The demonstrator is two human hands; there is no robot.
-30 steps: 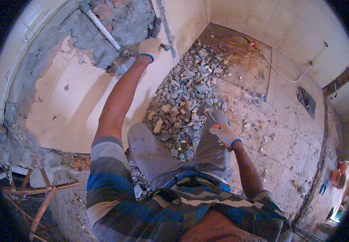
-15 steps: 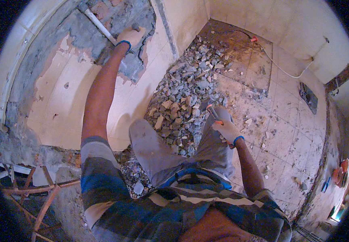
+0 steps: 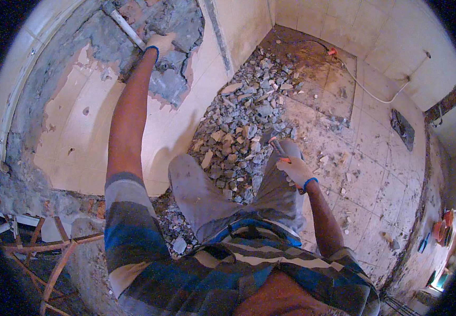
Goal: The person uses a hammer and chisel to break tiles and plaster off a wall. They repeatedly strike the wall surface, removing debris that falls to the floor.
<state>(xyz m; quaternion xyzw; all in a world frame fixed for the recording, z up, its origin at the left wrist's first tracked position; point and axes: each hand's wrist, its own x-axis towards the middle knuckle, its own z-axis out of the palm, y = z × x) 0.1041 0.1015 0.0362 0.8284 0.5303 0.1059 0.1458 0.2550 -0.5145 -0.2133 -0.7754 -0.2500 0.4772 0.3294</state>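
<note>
Clutching hammer (image 3: 278, 147) w/ R grip (image 3: 295, 170), L grip (image 3: 159, 43) by pipe (image 3: 127, 29), closure unclear.

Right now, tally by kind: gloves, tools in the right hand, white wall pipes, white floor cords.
Gloves: 2
Tools in right hand: 1
White wall pipes: 1
White floor cords: 1
Total: 5

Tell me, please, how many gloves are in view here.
2: the left glove is by the pipe on the wall; the right glove grips a tool.
</note>
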